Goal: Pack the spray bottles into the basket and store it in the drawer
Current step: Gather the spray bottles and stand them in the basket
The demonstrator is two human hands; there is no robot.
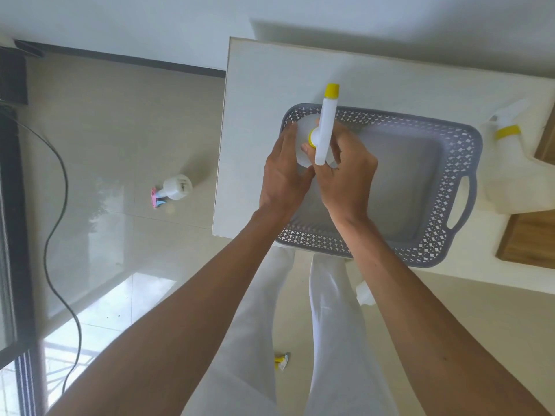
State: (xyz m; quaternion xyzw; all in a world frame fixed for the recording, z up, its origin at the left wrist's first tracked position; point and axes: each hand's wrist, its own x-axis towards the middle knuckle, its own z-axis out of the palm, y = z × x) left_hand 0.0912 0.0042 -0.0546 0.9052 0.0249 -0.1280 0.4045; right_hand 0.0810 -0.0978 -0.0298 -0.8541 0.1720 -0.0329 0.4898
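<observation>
Both hands grip one white spray bottle (326, 127) over the grey basket (456, 187). Left hand (283, 175) fingers wrap its body; right hand (348, 175) fingers close around the sprayer head.

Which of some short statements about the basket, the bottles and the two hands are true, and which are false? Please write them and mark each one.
1. Both hands, the left hand and the right hand, hold the yellow-capped spray bottle over the basket. True.
2. The basket is red and solid-walled. False: it is grey, with a lattice wall.
3. A pink-headed spray bottle lies on the floor to the left of the white table. True.
4. The basket is already full of bottles. False: apart from the bottle being held, its visible floor is bare.
5. Another yellow-collared bottle lies outside the basket, beside its handle. True.
</observation>
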